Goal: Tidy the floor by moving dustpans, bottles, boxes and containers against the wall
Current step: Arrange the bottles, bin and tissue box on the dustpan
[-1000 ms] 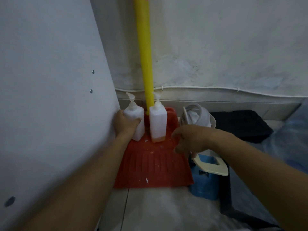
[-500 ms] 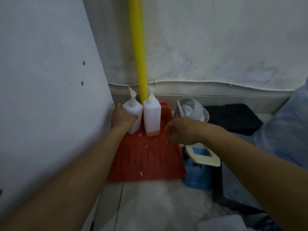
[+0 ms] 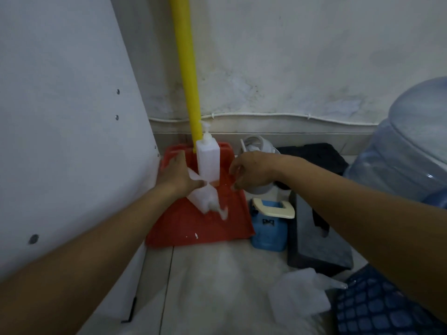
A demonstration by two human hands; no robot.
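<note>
Leftmost, the left hand [image 3: 176, 176] grips a tipped white plastic pump bottle [image 3: 204, 198] over the red plastic dustpan [image 3: 203, 226]; better to stand it beside the upright bottle [image 3: 208, 160]. The right hand [image 3: 252, 172] hovers loosely curled, empty.

Stained white wall [image 3: 302, 56], thin cable [image 3: 278, 115] along skirting, pale tiled floor [image 3: 205, 286], white screwed panel [image 3: 60, 117] at left; dim light.
</note>
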